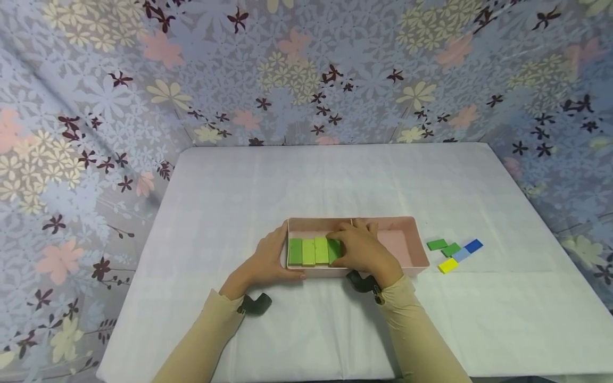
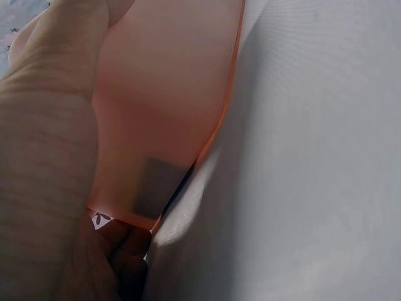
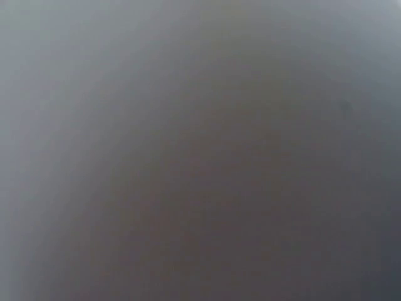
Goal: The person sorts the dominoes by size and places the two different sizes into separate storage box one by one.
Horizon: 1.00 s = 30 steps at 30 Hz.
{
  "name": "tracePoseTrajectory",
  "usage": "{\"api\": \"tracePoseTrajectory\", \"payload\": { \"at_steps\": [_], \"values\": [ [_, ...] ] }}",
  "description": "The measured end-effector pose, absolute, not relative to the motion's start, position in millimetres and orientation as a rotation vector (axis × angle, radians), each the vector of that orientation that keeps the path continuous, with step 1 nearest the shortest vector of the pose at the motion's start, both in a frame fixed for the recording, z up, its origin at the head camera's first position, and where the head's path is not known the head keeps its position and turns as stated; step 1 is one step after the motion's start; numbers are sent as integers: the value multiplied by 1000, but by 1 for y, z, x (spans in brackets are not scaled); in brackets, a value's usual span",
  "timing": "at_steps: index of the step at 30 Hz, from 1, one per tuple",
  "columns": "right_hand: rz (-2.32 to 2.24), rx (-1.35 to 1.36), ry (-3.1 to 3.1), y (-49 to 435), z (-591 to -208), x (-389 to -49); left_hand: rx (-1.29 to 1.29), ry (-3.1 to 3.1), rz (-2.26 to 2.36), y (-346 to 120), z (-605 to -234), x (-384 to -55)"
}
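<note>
A long pink box (image 1: 405, 242) lies on the table with a row of green and yellow-green tiles (image 1: 308, 251) in its left part, looking like dominoes. My left hand (image 1: 269, 258) grips the box's left end, thumb along the front wall. In the left wrist view the pink wall (image 2: 169, 69) fills the space beside my left hand (image 2: 50, 157). Reaching into the box, my right hand (image 1: 360, 247) has thumb and finger on the green tile (image 1: 333, 252) at the row's right end and partly covers it. The right wrist view is only a blur.
Right of the box lie several loose tiles: green ones (image 1: 437, 244), a yellow one (image 1: 448, 265), a light blue one (image 1: 461, 255) and a dark blue one (image 1: 473, 245). A white cloth (image 1: 239, 186) covers the table. Flowered fabric (image 1: 306, 80) hangs behind it.
</note>
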State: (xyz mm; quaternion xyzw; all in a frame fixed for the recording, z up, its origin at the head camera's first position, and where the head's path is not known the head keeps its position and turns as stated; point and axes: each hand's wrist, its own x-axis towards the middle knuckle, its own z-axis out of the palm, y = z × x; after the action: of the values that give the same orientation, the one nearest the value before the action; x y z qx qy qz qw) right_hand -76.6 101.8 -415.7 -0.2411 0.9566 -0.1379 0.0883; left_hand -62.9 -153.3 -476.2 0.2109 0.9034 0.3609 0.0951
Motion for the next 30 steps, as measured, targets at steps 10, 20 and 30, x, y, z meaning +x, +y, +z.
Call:
{"api": "tracePoseTrajectory", "payload": {
  "at_steps": [10,20,30],
  "values": [
    [-523,-723,2812,104,-415,-75,626,2680,1044,-152,-479,-63],
    [-578,-726,2821,111,-413,-72,602,2656,1070,-149,-477,-62],
    [-769,-688,3100,155,-386,-51,610,2672,1092,-148,-473,-61]
  ]
}}
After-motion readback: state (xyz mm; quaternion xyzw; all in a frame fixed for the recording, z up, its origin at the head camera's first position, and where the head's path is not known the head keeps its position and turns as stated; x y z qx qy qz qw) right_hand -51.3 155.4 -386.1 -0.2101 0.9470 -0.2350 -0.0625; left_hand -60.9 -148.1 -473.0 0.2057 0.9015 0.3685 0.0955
